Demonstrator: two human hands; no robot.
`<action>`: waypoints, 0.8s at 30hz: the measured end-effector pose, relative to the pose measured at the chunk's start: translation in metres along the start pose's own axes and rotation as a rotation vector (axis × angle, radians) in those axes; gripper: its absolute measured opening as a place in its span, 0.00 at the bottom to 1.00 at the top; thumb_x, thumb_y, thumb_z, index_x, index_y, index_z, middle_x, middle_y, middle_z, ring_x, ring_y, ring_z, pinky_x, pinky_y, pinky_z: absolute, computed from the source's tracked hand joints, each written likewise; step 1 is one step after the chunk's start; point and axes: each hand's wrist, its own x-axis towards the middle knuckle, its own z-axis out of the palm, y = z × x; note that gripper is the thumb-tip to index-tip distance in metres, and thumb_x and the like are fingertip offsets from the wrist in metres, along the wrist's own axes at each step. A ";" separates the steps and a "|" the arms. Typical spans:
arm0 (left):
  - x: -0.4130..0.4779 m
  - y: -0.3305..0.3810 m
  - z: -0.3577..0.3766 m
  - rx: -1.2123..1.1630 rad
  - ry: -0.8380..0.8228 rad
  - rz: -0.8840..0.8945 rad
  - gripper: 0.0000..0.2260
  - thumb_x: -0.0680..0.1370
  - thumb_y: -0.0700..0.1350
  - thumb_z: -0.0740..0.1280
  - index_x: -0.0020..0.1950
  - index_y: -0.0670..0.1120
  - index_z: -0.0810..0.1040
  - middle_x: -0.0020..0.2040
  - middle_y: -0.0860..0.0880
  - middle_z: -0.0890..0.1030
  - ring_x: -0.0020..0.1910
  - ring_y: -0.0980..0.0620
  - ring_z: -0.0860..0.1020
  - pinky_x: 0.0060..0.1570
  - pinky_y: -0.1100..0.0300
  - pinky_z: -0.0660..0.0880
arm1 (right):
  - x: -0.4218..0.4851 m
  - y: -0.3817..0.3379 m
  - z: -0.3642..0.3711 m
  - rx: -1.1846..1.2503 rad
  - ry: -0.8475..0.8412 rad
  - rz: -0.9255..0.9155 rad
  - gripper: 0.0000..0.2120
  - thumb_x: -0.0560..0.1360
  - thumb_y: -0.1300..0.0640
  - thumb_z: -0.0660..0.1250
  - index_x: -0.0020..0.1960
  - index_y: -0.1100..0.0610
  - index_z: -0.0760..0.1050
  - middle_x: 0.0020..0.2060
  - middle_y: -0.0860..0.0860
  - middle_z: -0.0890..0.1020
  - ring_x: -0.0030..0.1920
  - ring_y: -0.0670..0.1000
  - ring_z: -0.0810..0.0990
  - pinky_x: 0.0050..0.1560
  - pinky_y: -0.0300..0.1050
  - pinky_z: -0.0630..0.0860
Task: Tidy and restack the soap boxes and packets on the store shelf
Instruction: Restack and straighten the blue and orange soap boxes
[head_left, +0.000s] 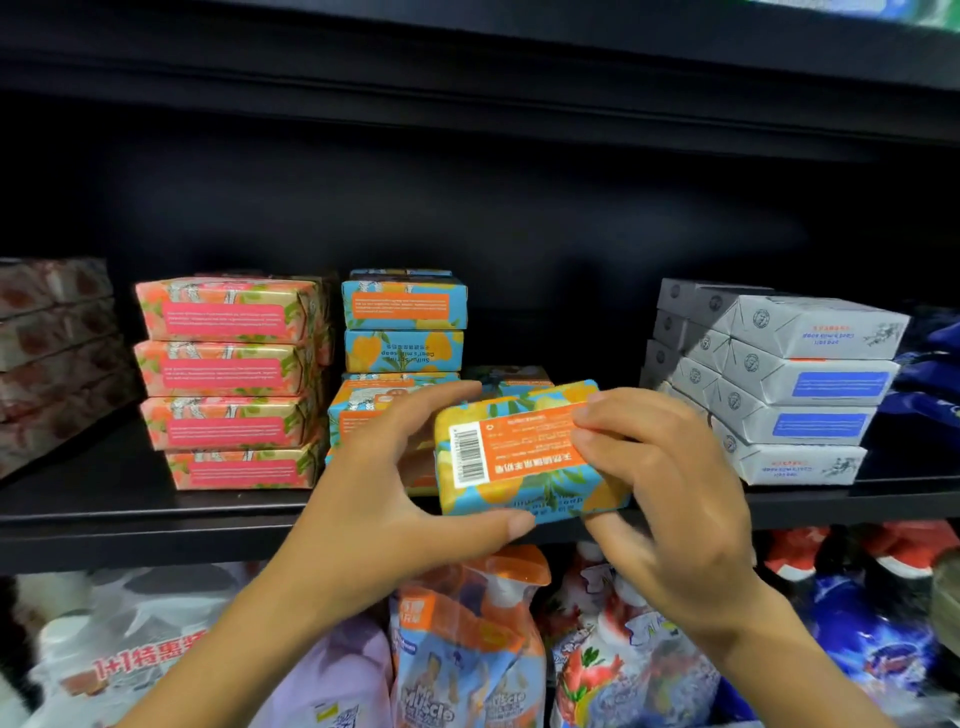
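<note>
Both hands hold one blue-and-orange soap box (519, 457) in front of the black shelf (156, 514), its barcode side facing me. My left hand (384, 483) grips its left end, thumb under the bottom edge and fingers over the top. My right hand (665, 478) grips its right end. Behind it stands a stack of matching blue-and-orange boxes (404, 332), uneven, with lower ones partly hidden by my left hand. A pink floral stack (234, 379) stands to the left, a grey-white stack (789, 384) to the right.
Dark red-patterned boxes (57, 343) fill the shelf's far left; dark blue packets (930, 379) sit at the far right. The shelf board above (519, 62) hangs close overhead. Below, refill pouches and bottles (467, 649) crowd the lower shelf.
</note>
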 end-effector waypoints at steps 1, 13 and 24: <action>0.000 0.001 0.000 0.012 -0.009 0.018 0.32 0.56 0.56 0.79 0.59 0.60 0.76 0.56 0.58 0.80 0.56 0.56 0.79 0.54 0.53 0.78 | 0.000 0.000 0.000 0.008 -0.008 -0.003 0.12 0.69 0.66 0.65 0.52 0.61 0.70 0.53 0.55 0.75 0.56 0.55 0.74 0.60 0.43 0.71; 0.005 -0.005 -0.006 0.503 0.019 0.613 0.22 0.70 0.39 0.71 0.62 0.46 0.70 0.64 0.52 0.72 0.68 0.54 0.68 0.67 0.60 0.63 | 0.015 0.003 -0.003 0.568 -0.290 0.619 0.33 0.62 0.49 0.76 0.65 0.44 0.70 0.54 0.40 0.77 0.57 0.43 0.77 0.53 0.31 0.72; -0.023 -0.031 -0.023 0.452 0.316 0.288 0.17 0.70 0.52 0.70 0.58 0.50 0.76 0.52 0.58 0.80 0.52 0.60 0.78 0.50 0.62 0.75 | 0.027 -0.004 0.019 0.587 0.039 0.632 0.21 0.63 0.59 0.78 0.52 0.50 0.75 0.48 0.46 0.79 0.53 0.50 0.79 0.47 0.35 0.76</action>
